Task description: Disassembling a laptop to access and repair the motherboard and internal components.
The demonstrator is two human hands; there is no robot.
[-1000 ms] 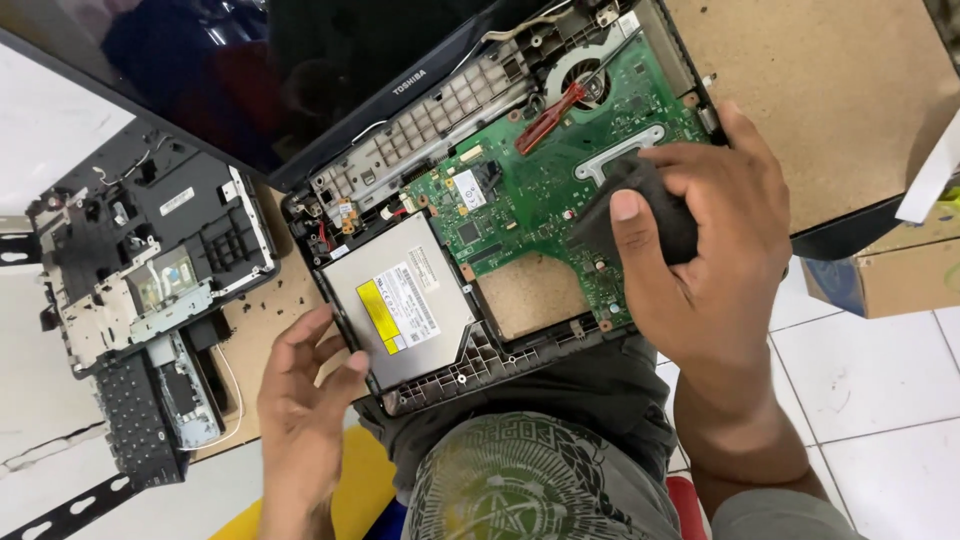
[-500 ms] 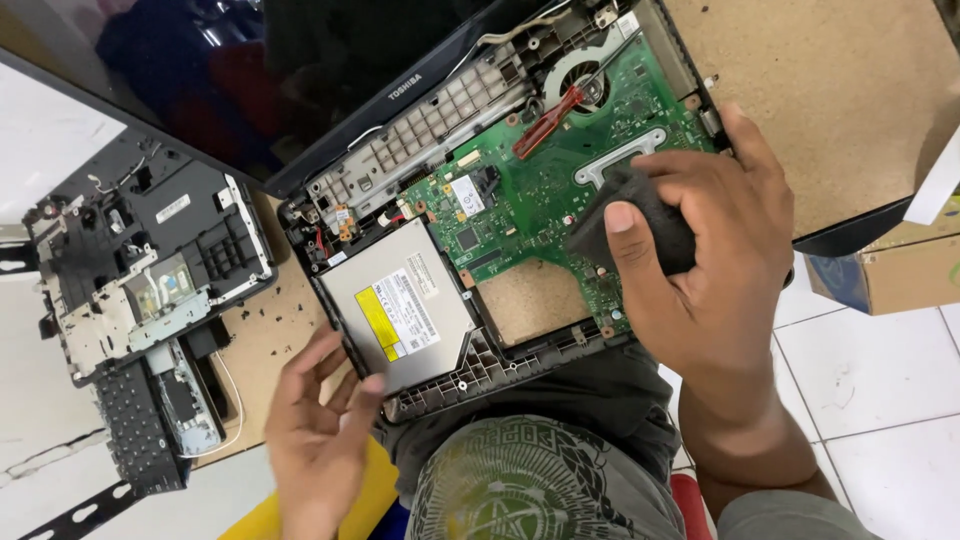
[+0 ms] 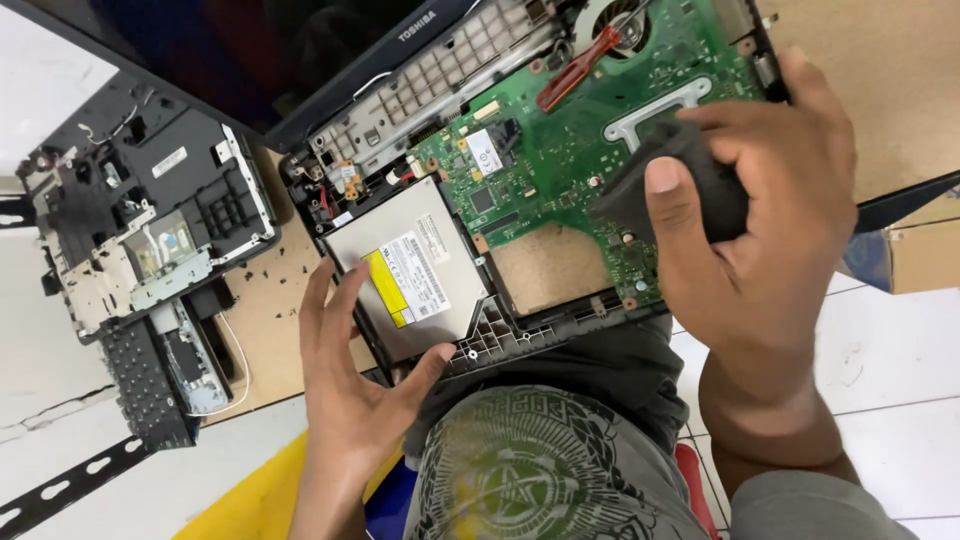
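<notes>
An opened laptop base rests on my lap and the bench edge, its green motherboard bare. A silver optical drive with a yellow-and-white label sits at the base's near left corner. My left hand cups that corner, fingers along the drive's left side and thumb on the black frame below it. My right hand is closed on a black handle-like tool, pressed against the board beside a silver bracket. A fan with a copper pipe lies at the far edge.
A removed black laptop cover with metal brackets lies at left on a brown board. The dark laptop screen stands open at the top. Cardboard lies at top right, white floor tiles below right.
My left hand has slid up from below the laptop's corner and now clasps the optical drive's edge. My right hand has stayed on the tool over the board.
</notes>
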